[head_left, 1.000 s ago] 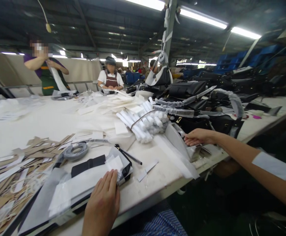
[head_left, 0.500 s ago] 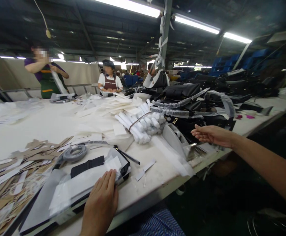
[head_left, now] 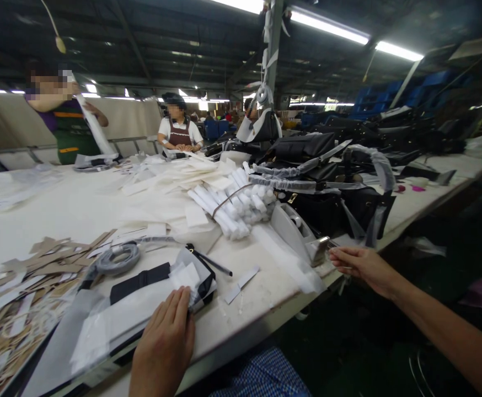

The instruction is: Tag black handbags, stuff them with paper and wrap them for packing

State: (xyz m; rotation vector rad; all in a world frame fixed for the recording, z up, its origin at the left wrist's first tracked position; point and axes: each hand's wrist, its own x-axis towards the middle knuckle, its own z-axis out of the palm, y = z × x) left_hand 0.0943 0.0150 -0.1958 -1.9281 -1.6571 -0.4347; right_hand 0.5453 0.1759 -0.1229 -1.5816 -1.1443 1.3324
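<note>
My left hand lies with fingers outstretched on white wrapping paper over a black bag. Several small white sheets show by its fingertips. The bag's strap, wound in a grey wrapped coil, rests behind it. Out to the right, my right hand has thumb and fingers pinched together at the metal cutting end of a pale grey tape dispenser. They appear to grip the end of the adhesive tape, though the clear strip barely shows.
White foam rolls tied in a bundle stand behind the dispenser. Black bags with wrapped handles are heaped at the right. Brown paper strips cover the left. Two people work across the table, with another partly hidden behind a pole.
My right hand has come down and closer to the dispenser's cutting end, its fingers closing into a pinch. My left hand stays on the wrapped bag. The view has shifted slightly.
</note>
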